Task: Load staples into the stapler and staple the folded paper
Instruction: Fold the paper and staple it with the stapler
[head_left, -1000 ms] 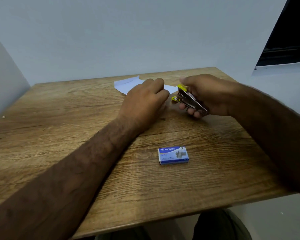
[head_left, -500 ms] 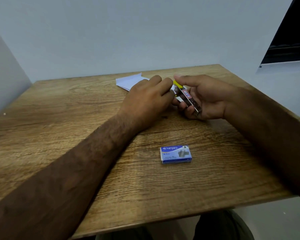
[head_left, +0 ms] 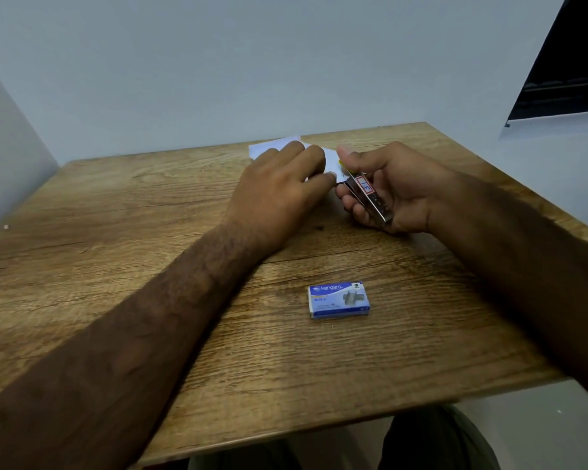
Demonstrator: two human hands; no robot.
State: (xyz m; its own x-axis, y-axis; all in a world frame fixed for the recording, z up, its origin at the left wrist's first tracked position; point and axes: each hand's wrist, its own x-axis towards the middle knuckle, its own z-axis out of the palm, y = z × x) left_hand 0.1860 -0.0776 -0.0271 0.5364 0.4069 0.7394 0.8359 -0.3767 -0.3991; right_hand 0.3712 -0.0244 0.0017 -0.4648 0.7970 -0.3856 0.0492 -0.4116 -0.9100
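stapler (head_left: 370,198) – silver, yellow tip | staple box (head_left: 339,300) – blue | paper (head_left: 272,147) white

— How do the hands sit?
— The left hand (head_left: 280,188) lies knuckles-up, fingers curled, bare forearm stretched forward. The right hand (head_left: 392,188) is cupped, thumb extended, fingers wrapped around a small silver metal stapler (head_left: 370,198).

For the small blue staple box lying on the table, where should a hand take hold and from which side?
Pinch the small blue staple box across its two long edges, coming from above. It lies flat on the wooden table, printed face up, with clear space all around; only its thin sides offer opposing faces.
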